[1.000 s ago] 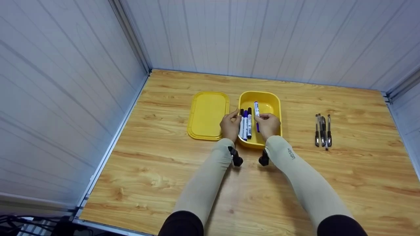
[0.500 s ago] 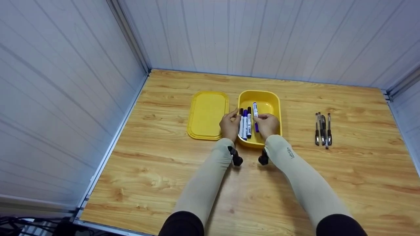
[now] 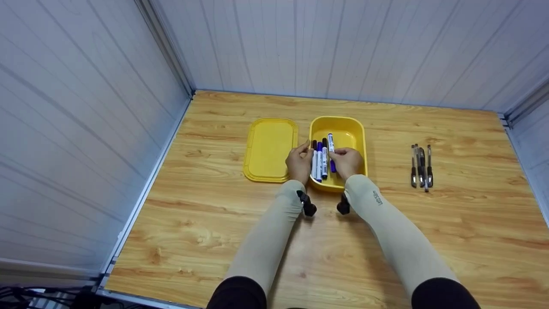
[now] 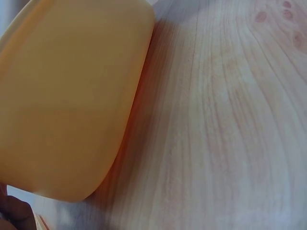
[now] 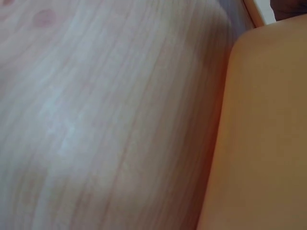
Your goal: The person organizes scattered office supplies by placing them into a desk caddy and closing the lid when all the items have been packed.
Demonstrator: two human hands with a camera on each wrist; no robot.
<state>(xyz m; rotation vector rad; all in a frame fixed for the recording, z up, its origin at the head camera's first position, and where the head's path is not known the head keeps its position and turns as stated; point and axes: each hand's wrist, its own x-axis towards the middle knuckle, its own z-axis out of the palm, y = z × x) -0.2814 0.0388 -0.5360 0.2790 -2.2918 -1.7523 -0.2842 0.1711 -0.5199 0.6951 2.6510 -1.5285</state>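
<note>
A yellow plastic box (image 3: 359,128) stands on the wooden table, its side filling much of both wrist views. My left hand (image 3: 299,164) grips the box's left rim, its fingers beside the markers. Inside, along that wall, lie a dark-capped marker (image 3: 314,165), a purple-capped marker (image 3: 319,163) and a black-capped marker (image 3: 324,163), side by side. Over the box my right hand (image 3: 348,162) pinches a white marker with purple ends (image 3: 330,143) between thumb and fingers, just right of that row and close to it. The marker's middle is partly hidden by the fingertips.
The yellow lid (image 3: 271,148) lies flat left of the box. Several black gel pens (image 3: 421,167) lie in a group on the table to the right. White panels (image 3: 274,47) wall the table at the back and sides.
My right hand has moved slightly left with the purple marker, bringing it nearer the row of markers. The left hand stays at the box's rim.
</note>
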